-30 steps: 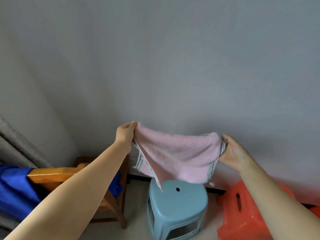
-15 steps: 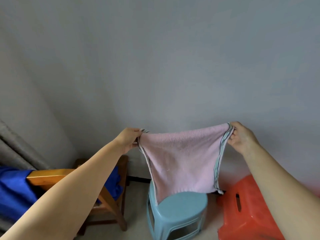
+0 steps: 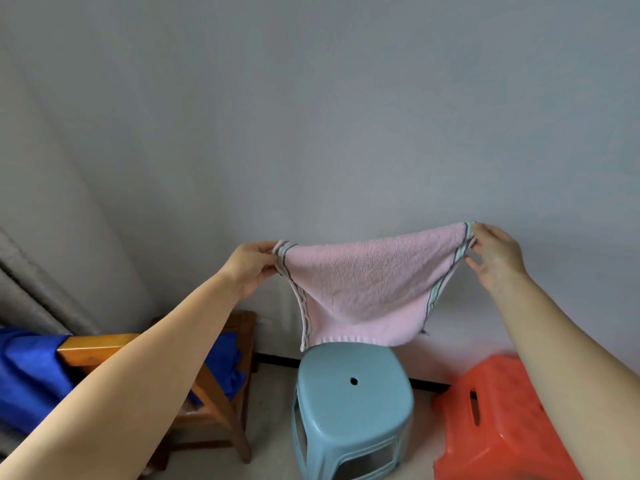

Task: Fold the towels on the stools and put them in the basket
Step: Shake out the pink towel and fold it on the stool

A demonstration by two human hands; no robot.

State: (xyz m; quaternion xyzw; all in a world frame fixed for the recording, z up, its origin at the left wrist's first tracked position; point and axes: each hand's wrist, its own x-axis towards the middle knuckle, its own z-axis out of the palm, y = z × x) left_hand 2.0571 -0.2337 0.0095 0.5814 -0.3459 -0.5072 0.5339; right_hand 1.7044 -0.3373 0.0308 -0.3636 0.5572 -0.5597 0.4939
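Note:
A pink towel [image 3: 363, 285] with striped side edges hangs spread out in the air in front of the grey wall. My left hand [image 3: 251, 266] pinches its top left corner and my right hand [image 3: 495, 254] pinches its top right corner. The towel's lower edge hangs just above the back of a light blue plastic stool [image 3: 349, 403], whose seat is bare. An orange plastic stool [image 3: 498, 420] stands to the right of it, partly behind my right forearm. No basket is in view.
A wooden chair [image 3: 211, 396] with blue cloth [image 3: 27, 372] draped on it stands at the left, close to the blue stool. A grey curtain [image 3: 31, 296] hangs at the far left. The wall runs right behind both stools.
My hands have moved apart and pulled the towel from a bunched sag into a wide spread. My right hand rose higher, and the towel's lower edge lifted off the blue stool's seat.

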